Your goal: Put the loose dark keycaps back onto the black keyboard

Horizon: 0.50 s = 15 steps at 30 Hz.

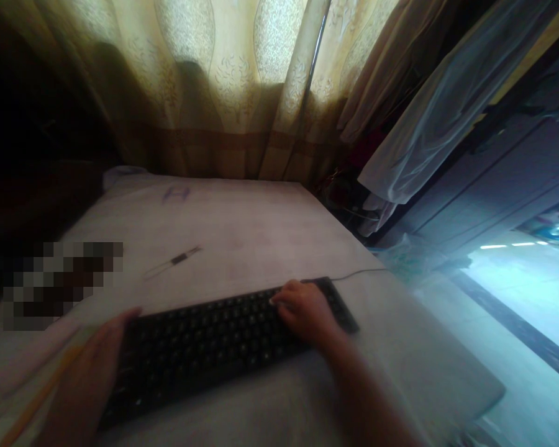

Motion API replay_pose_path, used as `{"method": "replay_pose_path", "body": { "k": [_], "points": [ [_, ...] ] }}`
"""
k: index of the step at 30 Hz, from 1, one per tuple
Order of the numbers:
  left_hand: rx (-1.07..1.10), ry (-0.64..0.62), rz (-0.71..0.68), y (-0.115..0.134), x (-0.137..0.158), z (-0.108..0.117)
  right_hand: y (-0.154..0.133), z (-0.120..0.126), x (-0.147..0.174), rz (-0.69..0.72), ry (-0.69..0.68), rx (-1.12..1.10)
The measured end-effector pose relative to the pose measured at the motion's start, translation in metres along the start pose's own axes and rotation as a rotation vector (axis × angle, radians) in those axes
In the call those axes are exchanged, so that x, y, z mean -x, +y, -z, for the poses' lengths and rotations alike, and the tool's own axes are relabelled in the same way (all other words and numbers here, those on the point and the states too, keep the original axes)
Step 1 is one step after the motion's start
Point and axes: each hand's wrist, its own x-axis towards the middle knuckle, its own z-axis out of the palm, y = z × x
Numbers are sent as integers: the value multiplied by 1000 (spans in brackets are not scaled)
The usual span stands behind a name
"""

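Note:
A black keyboard lies slanted across the pale cloth-covered surface. My left hand is at its left end, wrapped along the edge with the fingertips at the far left corner; the image is blurred there. Over the keys on the right side rests my right hand, its fingers curled and drawn together. A small white spot shows at those fingertips, too small to name. From the far right corner of the keyboard runs a thin cable.
Beyond the keyboard lies a thin looped item with a dark middle. A yellow stick lies left of my left hand, near a pixelated patch. Curtains hang behind the cloth-covered surface; hanging clothes and tiled floor are at right.

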Motion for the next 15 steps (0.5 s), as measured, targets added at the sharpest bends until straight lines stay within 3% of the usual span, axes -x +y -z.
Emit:
{"method": "replay_pose_path", "body": {
  "k": [8,15],
  "points": [
    [-14,-13,20,6,3,2,17,15,5,-78,-13,-37],
    [-26,21,38,-5,-5,-3,62,15,11,-211,186,-118]
  ]
}}
